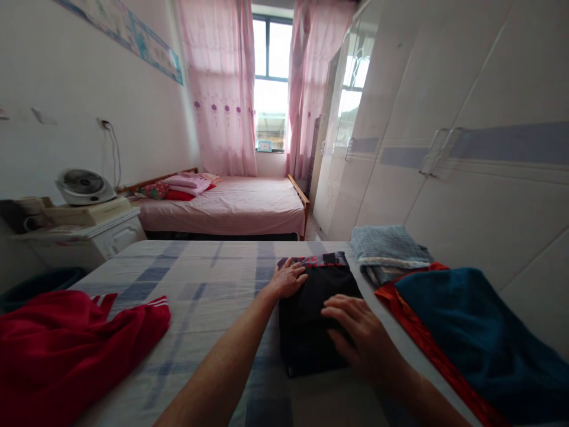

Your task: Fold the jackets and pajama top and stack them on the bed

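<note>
A black garment [306, 323], folded into a rectangle, lies on the striped bedsheet [186, 314] in front of me. Along its far edge runs a grey band with red marks. My left hand [288, 279] rests with fingers stretched out on the garment's far left corner. Over its right side is my right hand [355, 329], fingers extended and a little bent, nothing held; whether it presses on the cloth I cannot tell. The garment's near right part is hidden behind that hand.
To the left lies a crumpled red garment [84, 350] with white stripes. On the right are folded blue-grey clothes [389, 246] and a teal garment [480, 332] over orange-red cloth [409, 314]. Wardrobe doors [471, 196] line the right; another bed [231, 210] stands beyond.
</note>
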`<state>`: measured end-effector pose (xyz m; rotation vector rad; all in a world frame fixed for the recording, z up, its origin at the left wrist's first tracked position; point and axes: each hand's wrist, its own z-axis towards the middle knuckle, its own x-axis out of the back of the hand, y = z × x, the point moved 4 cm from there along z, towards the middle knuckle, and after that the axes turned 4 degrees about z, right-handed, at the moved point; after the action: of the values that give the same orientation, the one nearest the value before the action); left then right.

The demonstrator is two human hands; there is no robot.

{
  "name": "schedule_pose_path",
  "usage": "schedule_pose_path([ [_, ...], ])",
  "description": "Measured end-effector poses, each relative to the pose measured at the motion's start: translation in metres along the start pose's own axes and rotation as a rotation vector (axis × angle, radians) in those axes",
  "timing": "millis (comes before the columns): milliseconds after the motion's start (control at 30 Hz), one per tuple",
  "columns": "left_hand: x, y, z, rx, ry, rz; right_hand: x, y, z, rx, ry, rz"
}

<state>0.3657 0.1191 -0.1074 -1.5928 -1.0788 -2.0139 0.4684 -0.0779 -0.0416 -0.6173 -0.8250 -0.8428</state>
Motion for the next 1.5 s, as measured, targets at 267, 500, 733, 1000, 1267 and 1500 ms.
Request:
schedule_pose_path([
  [267,0.002,-0.006,0.000,-0.006,0.074,-0.039,-0.005,0.040,-0.081,-0.083,0.033,-0.171],
  [500,0.004,-0.002,-0.004,0.032,0.104,0.015,-0.001,0.060,-0.097,-0.281,-0.094,-0.017],
  [733,0.003,0.050,-0.026,0.017,0.254,0.095,-0.006,0.050,0.029,-0.274,0.013,0.017],
  [1000,-0.005,0.015,-0.022,0.154,0.283,-0.007,-0.073,0.166,0.018,-0.775,-0.200,-0.036],
  [1267,-0.012,0.021,-0.067,0.332,0.354,-0.496,-0.046,0.141,-0.053,-0.896,0.009,0.071],
  [1500,-0.015,0.024,-0.111,0.506,0.073,-1.032,-0.043,0.109,-0.082,-1.133,0.235,0.844],
])
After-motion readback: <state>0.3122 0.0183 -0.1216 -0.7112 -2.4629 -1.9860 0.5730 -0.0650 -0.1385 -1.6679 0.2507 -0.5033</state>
